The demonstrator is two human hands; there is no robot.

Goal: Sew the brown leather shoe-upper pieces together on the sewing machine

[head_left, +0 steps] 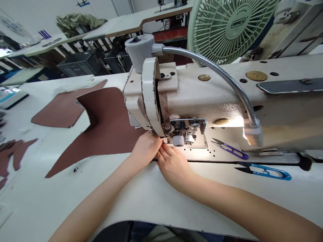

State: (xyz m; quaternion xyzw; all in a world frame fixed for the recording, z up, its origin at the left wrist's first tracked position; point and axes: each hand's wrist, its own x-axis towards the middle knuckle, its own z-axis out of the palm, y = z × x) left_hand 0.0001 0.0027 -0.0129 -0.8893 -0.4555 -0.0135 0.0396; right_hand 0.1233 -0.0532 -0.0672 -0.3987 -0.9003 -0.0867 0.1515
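Both hands meet at the needle area of a white sewing machine (176, 97). My left hand (146, 148) is closed on the right end of a brown leather-like piece (108, 124), which spreads leftward over the table with its upper left part folded up. Touching it, my right hand (174, 165) has its fingers pressed together at the same edge, just in front of the thread guide and roller parts (185, 131). The fingertips and the stretch of material beneath them are mostly hidden.
Purple thread snips (230, 149) lie on the machine bed, blue snips (264, 171) on the table (101, 201) in front. Another brown piece (60, 109) and brown scraps (16, 153) lie left. A lamp (253, 132) on a bendy neck lights the bed; a green fan (232, 30) stands behind.
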